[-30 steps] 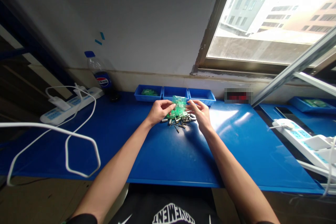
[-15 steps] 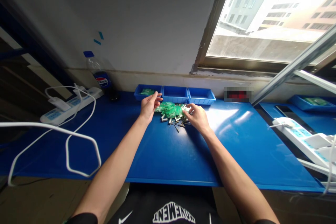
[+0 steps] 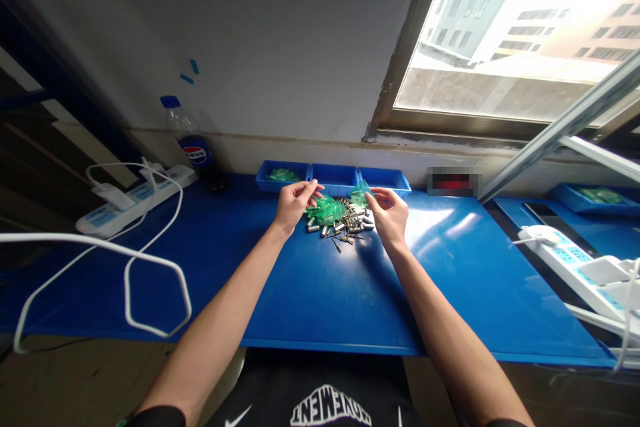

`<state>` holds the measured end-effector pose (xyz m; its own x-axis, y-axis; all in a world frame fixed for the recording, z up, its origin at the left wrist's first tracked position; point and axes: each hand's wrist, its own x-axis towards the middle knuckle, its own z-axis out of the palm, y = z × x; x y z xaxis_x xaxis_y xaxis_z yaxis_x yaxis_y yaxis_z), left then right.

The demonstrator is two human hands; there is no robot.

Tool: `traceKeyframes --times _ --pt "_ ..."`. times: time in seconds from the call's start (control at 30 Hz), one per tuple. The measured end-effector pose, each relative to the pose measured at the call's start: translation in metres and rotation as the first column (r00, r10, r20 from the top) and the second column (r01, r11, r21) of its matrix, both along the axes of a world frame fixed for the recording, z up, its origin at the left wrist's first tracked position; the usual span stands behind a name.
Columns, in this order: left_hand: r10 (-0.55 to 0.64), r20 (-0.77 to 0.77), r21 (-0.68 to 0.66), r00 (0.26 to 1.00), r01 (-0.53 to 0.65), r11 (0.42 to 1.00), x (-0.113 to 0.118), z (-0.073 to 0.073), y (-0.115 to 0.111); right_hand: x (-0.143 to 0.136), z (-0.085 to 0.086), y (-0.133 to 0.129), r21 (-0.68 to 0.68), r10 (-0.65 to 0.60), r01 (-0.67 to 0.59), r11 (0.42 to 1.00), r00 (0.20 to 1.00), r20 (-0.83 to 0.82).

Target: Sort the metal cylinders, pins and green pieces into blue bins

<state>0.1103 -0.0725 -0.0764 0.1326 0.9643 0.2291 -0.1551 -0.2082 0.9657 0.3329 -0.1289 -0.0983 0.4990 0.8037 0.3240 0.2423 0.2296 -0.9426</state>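
My right hand (image 3: 390, 215) pinches a green translucent plastic piece (image 3: 359, 195) above the right side of a mixed pile. The pile has green plastic pieces (image 3: 327, 211) on its left, with small silvery metal parts (image 3: 354, 221) and thin dark pins or screws (image 3: 345, 237) around them. At the pile's left edge is my left hand (image 3: 297, 205), thumb and fingers pressed together; what they hold, if anything, is hidden. Behind the pile stand three joined blue bins: the left bin (image 3: 261, 177) contains green pieces, beside the middle bin (image 3: 334, 175) and the right bin (image 3: 400, 181).
A cola bottle (image 3: 193, 143) stands at the wall, left of the bins. White power strips (image 3: 95, 221) lie on both sides, and a white cable (image 3: 127, 287) loops over the left of the blue table (image 3: 325, 300). A metal frame (image 3: 550, 123) rises at right.
My right hand has lifted a green piece from the pile and turned, uncovering more metal parts. My left hand has shifted slightly right, its fingers closing together.
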Motion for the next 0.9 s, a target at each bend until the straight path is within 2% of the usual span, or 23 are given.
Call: traceKeyframes --times 0.17,0.3,0.43,0.77,0.9 --pt "-0.032 -0.098 0.08 0.995 0.04 0.996 0.003 0.003 -0.005 -0.003 0.001 0.003 0.059 0.133 -0.124 0.991 0.971 -0.198" --pt "-0.092 -0.192 0.097 0.977 0.112 0.989 0.005 0.002 -0.01 -0.011 0.004 0.0 0.071 0.273 -0.264 0.962 0.926 -0.261" --pt "-0.167 -0.227 0.091 0.959 0.191 0.977 0.008 0.001 -0.014 -0.018 0.007 -0.005 0.064 0.353 -0.351 0.934 0.883 -0.31" --pt "-0.236 -0.237 0.049 0.943 0.254 0.966 0.005 0.005 -0.015 -0.02 0.008 -0.005 0.023 0.401 -0.42 0.907 0.847 -0.349" --pt "-0.204 -0.195 0.057 0.959 0.219 0.974 0.002 0.006 -0.011 -0.02 0.007 -0.006 -0.003 0.375 -0.388 0.922 0.894 -0.244"
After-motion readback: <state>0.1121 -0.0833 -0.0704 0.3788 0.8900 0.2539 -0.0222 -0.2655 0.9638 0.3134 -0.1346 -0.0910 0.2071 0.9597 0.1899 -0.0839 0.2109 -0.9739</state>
